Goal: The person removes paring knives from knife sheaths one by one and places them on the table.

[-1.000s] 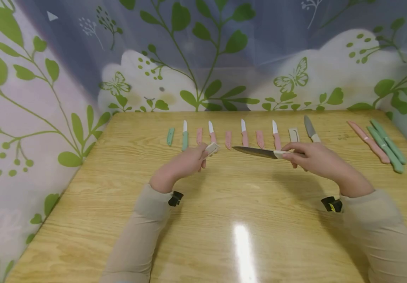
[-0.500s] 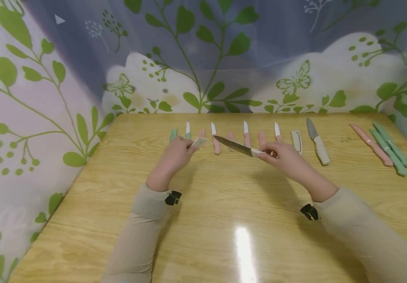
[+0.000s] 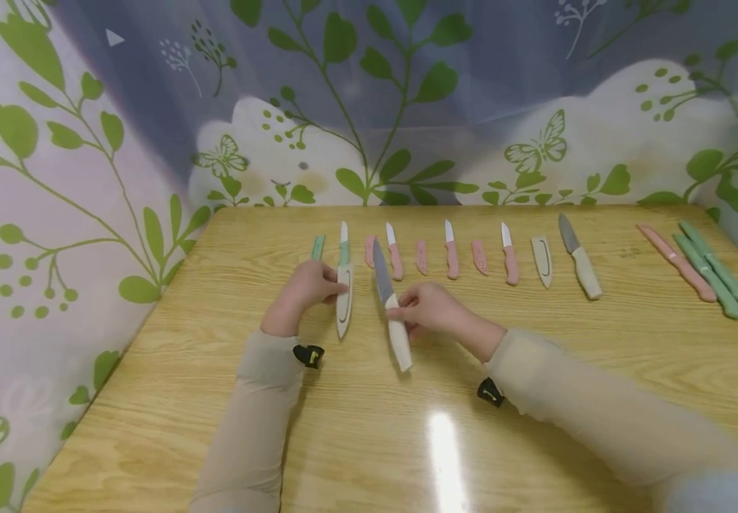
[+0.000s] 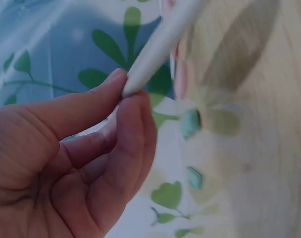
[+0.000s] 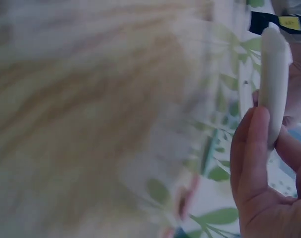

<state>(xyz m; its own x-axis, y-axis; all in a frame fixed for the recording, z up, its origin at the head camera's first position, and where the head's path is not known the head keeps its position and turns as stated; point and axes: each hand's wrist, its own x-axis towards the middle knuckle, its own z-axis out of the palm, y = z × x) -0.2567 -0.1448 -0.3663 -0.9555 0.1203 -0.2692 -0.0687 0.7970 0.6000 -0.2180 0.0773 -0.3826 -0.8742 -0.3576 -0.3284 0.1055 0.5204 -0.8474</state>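
Sheath [image 3: 345, 308] pinched in my left hand [image 3: 308, 288] and cream-handled knife [image 3: 382, 279] gripped by its handle in my right hand [image 3: 429, 310], I hold the two apart above the left half of the worktop [image 3: 369, 442], knife tip toward the back edge, along which small knives [image 3: 450, 249] and covers [image 3: 422, 258] lie.

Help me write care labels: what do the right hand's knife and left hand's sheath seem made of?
Blade: probably metal, satin, given its grey tone. Handle: likely matte plastic; smooth, grainless cream. Sheath: perhaps similar matte plastic; smooth, pale.
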